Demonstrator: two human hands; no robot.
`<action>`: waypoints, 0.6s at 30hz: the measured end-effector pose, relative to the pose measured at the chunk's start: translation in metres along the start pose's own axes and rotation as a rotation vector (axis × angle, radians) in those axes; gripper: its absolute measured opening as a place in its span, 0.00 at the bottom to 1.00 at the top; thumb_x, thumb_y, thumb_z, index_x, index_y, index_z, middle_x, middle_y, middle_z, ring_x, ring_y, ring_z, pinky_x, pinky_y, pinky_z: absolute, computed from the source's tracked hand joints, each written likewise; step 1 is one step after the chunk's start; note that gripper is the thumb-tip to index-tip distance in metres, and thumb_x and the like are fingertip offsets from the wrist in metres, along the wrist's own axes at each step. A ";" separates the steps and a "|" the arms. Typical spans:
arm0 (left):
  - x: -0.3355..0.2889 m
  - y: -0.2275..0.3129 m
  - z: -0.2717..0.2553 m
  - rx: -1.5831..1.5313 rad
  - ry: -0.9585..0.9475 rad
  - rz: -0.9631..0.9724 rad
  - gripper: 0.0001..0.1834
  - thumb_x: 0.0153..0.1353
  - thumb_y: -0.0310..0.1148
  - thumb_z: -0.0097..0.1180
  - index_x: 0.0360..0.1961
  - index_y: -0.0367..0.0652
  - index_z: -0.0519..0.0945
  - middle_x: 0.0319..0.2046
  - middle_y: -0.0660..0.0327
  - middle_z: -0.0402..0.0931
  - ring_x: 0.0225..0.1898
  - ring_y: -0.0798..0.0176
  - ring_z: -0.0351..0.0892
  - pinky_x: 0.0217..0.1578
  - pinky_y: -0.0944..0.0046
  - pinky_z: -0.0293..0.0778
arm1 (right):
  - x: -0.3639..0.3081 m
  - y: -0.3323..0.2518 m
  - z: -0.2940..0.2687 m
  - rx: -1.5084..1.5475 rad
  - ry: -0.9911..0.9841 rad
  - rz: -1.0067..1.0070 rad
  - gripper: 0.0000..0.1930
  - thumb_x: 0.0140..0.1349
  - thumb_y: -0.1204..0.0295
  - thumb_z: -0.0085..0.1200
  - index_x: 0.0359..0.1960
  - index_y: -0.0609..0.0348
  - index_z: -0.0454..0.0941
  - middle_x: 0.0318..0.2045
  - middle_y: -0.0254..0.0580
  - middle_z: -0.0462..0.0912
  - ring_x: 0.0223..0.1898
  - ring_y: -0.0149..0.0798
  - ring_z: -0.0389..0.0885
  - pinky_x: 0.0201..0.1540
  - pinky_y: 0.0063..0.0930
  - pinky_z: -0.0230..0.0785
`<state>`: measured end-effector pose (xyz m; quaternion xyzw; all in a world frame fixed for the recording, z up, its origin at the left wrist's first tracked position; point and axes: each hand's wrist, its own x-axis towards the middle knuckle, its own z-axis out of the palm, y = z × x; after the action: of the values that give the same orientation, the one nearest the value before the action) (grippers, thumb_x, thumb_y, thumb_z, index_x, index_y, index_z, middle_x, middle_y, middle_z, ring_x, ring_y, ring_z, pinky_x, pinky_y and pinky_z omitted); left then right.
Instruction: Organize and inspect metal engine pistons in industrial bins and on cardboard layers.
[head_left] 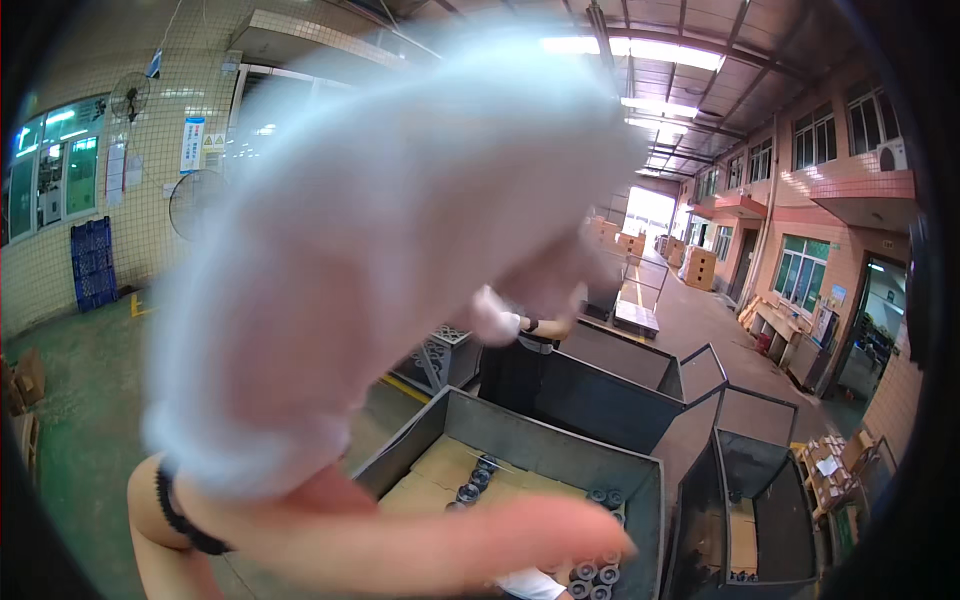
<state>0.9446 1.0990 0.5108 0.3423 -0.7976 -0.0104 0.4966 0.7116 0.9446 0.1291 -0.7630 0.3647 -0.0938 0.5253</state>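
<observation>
My left hand [400, 270] is raised very close in front, large and blurred, in a white glove. Its bare thumb [560, 535] stretches to the right, well apart from the fingers, which curve up and over. Nothing shows between thumb and fingers. A black band [180, 510] circles that wrist. Below the thumb, at the lower edge, a bit of white glove [530, 583] shows, seemingly my right hand; its fingers are mostly out of sight. Beside it, round grey metal parts [597, 577] lie in a large dark metal bin [560, 440] lined with cardboard. More ring-shaped parts [470, 490] stand in a row there.
A person in dark clothing [510, 375] with a white glove stands beyond the bin, partly hidden. Another dark bin [610, 390] and a wheeled bin [715, 500] stand to the right. Small cartons [828, 465] are stacked at far right. Blue crates [93, 265] stand by the left wall.
</observation>
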 end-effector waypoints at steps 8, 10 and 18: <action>0.040 0.014 0.070 0.097 0.058 0.154 0.36 0.51 0.46 0.73 0.56 0.34 0.75 0.54 0.45 0.75 0.56 0.47 0.75 0.60 0.47 0.66 | -0.022 -0.013 -0.051 -0.369 -0.021 -0.296 0.16 0.69 0.61 0.49 0.48 0.55 0.82 0.47 0.49 0.83 0.51 0.47 0.79 0.54 0.39 0.70; 0.047 0.016 0.088 0.122 0.061 0.173 0.37 0.51 0.46 0.73 0.56 0.34 0.75 0.54 0.45 0.75 0.56 0.46 0.75 0.61 0.46 0.65 | 0.006 0.024 -0.066 -0.361 -0.069 -0.234 0.18 0.69 0.57 0.49 0.49 0.54 0.82 0.46 0.48 0.83 0.51 0.47 0.78 0.55 0.37 0.69; 0.072 0.012 0.109 0.341 0.142 0.115 0.38 0.51 0.47 0.72 0.56 0.34 0.75 0.55 0.44 0.75 0.58 0.46 0.73 0.62 0.46 0.63 | 0.000 0.023 -0.133 -0.295 -0.076 -0.287 0.14 0.67 0.61 0.53 0.46 0.54 0.83 0.42 0.43 0.85 0.40 0.42 0.84 0.45 0.31 0.75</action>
<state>0.8318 1.0325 0.5167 0.3753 -0.7689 0.1775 0.4862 0.6312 0.8426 0.1668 -0.8789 0.2420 -0.0844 0.4023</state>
